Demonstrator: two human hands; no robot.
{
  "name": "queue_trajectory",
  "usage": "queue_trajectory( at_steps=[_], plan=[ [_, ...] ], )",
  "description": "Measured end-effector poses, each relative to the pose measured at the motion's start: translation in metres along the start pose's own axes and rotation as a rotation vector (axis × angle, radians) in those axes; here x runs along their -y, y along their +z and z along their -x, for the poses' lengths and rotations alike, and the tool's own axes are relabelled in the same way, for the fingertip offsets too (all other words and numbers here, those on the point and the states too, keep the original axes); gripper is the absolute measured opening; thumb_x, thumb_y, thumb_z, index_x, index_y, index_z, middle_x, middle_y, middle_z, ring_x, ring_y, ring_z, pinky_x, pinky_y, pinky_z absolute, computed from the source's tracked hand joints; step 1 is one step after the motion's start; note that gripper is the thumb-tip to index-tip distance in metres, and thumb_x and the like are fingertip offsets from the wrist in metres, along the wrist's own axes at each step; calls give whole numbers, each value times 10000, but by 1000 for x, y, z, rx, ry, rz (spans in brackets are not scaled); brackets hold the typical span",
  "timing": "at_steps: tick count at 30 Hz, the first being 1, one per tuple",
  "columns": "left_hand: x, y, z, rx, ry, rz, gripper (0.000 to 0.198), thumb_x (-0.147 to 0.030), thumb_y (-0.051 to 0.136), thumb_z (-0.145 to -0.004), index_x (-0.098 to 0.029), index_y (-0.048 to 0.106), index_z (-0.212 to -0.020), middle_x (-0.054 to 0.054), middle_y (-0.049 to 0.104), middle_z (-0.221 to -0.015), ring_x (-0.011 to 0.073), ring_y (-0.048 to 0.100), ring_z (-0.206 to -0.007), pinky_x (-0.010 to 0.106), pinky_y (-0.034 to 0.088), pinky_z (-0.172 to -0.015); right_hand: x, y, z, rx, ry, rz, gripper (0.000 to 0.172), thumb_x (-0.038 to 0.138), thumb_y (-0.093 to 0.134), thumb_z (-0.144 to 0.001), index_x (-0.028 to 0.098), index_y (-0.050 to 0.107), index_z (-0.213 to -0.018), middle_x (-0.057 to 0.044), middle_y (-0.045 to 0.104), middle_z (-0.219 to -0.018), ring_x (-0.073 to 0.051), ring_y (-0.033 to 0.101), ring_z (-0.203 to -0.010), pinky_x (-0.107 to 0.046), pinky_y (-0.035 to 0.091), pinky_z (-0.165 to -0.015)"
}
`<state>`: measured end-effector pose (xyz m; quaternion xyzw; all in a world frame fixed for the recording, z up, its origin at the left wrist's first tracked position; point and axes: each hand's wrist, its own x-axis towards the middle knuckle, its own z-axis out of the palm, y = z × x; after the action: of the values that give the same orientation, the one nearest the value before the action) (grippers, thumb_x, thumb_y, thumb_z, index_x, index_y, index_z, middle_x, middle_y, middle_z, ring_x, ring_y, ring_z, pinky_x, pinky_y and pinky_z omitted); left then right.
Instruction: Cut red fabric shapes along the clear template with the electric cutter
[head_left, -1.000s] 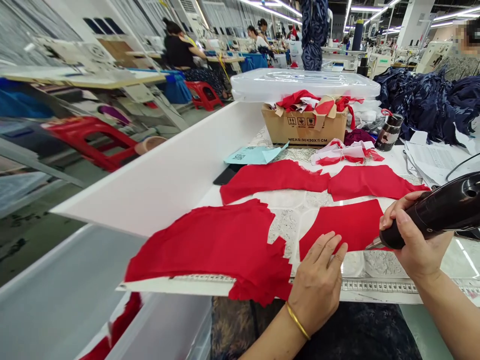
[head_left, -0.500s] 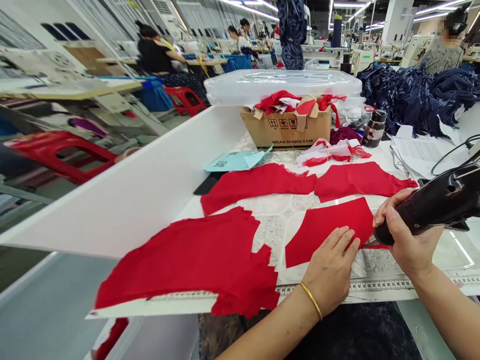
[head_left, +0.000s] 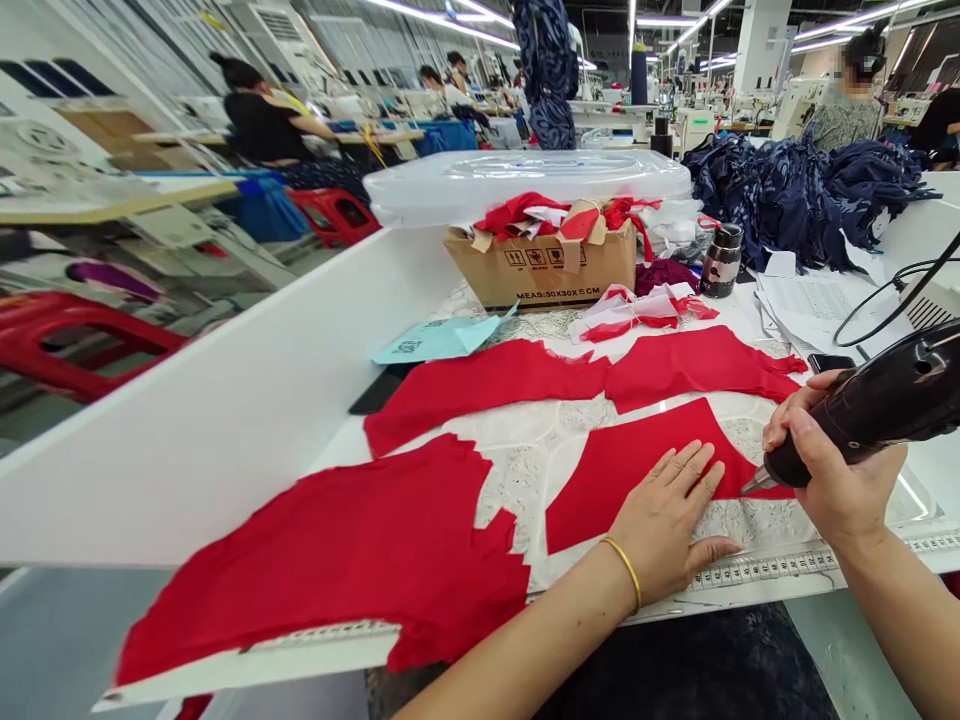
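"Where are the person's hands in the head view?"

"At lower right of the frame. The left hand (head_left: 664, 525) lies flat, fingers (head_left: 694, 462) spread and pressing on a red fabric panel (head_left: 622, 490)."

"And the right hand?"

"The right hand (head_left: 832, 470) has curled fingers (head_left: 784, 425) wrapped round a black handheld electric cutter (head_left: 877, 405), its metal tip at the panel's lower edge, above a white tape measure (head_left: 757, 570)."
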<state>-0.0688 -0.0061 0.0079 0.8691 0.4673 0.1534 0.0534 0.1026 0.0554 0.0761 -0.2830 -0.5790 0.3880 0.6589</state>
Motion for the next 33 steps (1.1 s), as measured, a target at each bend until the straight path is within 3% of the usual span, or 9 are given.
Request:
queue_trajectory(
  at_steps=[6,14,19,25,33],
  plan=[
    [1,1,-1,8,7,-6,794,-712,374,-1025,-87,466,-1507,212,447,-1594,320,366,-1525,481,365,-1228,0,3,3,-21,44,7,290,251,739,-840,246,542,-1052,70,626,-662,-149,623,-518,-307,522,-529],
    [2,1,-1,-2,25,-20,789,-709,369,-1027,-87,471,-1501,210,457,-1587,327,389,-1512,500,385,-1213,-4,4,4,-44,33,60,214,248,733,-828,233,560,-955,63,613,-659,-145,613,-544,-316,522,-559],
    [-5,0,-3,-28,83,-30,766,-700,438,-1012,-114,479,-1503,197,481,-1575,315,410,-1502,487,362,-1228,1,-9,2,-49,14,40,258,247,728,-858,241,574,-1065,60,626,-667,-149,617,-534,-316,519,-553],
    [-11,3,-9,-3,121,-27,738,-689,495,-998,-150,489,-1502,181,481,-1579,298,420,-1497,463,364,-1227,2,-29,-2,-66,-9,82,229,287,758,-852,234,625,-1031,53,621,-652,-147,607,-528,-308,516,-534],
    [-9,9,-10,15,109,-29,757,-702,497,-991,-148,476,-1508,190,470,-1584,314,428,-1492,476,375,-1219,1,-31,0,-82,2,116,253,309,760,-840,231,613,-1029,49,624,-662,-148,607,-528,-314,523,-538]
  ],
)
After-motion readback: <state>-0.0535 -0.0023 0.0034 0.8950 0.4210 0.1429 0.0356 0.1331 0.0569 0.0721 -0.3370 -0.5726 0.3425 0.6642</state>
